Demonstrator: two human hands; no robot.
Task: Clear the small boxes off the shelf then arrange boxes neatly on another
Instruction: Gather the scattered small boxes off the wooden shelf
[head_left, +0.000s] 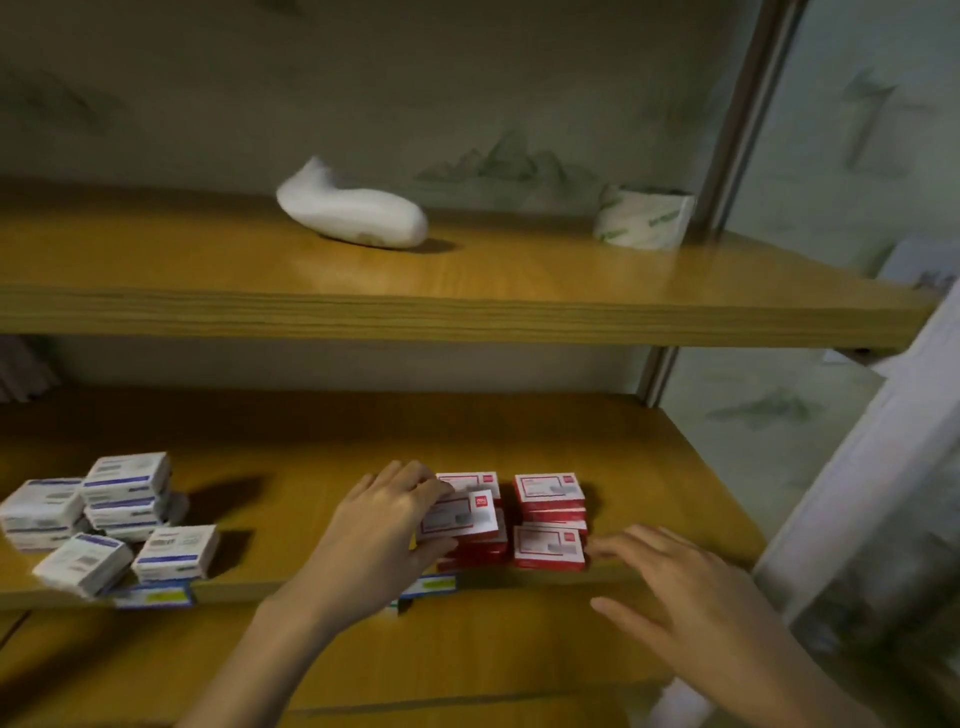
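Note:
Several small red-and-white boxes stand in low stacks near the front edge of the middle wooden shelf (322, 426). My left hand (379, 519) grips the top box (460, 514) of the front left stack, fingers on its far edge, thumb on its near edge. That box sits slightly askew. Behind it lies another red stack (472, 483). To the right stand a taller stack (550, 496) and a single front box (548, 545). My right hand (675, 587) hovers with fingers spread, fingertips just right of that front box, holding nothing.
A loose heap of white-and-blue boxes (109, 514) lies at the shelf's left. The upper shelf (467, 312) carries a white curved object (348, 210) and a white-green wrapped roll (641, 218). Price labels (150, 595) hang on the front edge. A metal upright (727, 156) stands at the right.

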